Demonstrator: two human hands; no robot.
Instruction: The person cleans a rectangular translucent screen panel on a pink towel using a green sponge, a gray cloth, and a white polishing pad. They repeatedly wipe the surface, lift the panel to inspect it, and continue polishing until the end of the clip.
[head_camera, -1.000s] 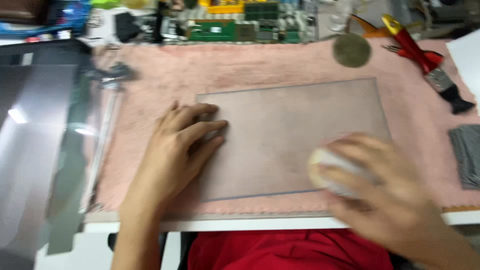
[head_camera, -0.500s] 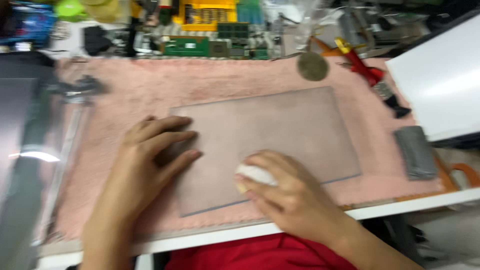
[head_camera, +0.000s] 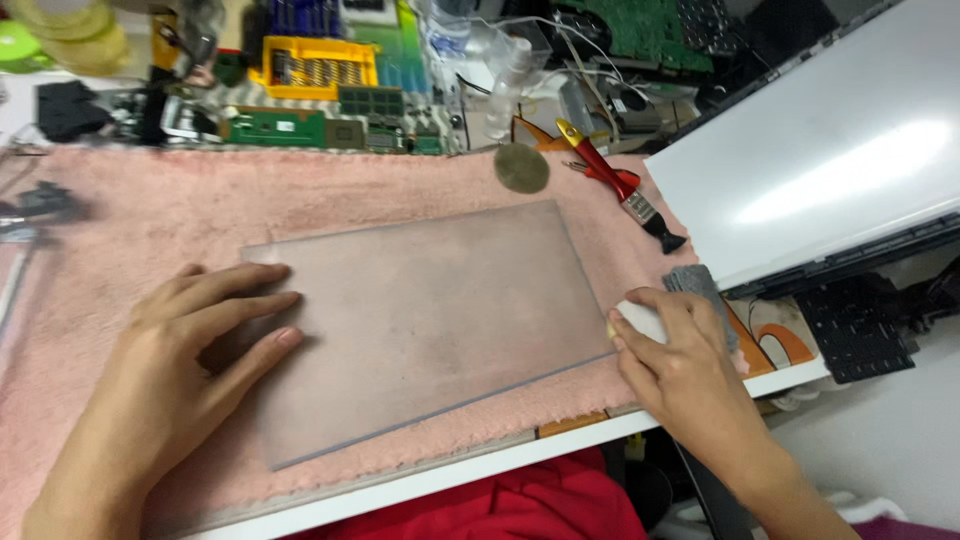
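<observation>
With the left hand (head_camera: 165, 380) spread flat on the clear panel's (head_camera: 430, 320) near-left corner, the right hand (head_camera: 680, 370) grips a white pad (head_camera: 640, 320) just off its right edge, so wiping looks nearly across.

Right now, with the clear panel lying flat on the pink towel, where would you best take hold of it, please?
Probably by the near long edge of the clear panel, coming from the table's front. It lies flat and thin, and the soft pink towel there should let fingertips slip under. The left hand presses its left end; the right hand sits at its right edge.
</observation>
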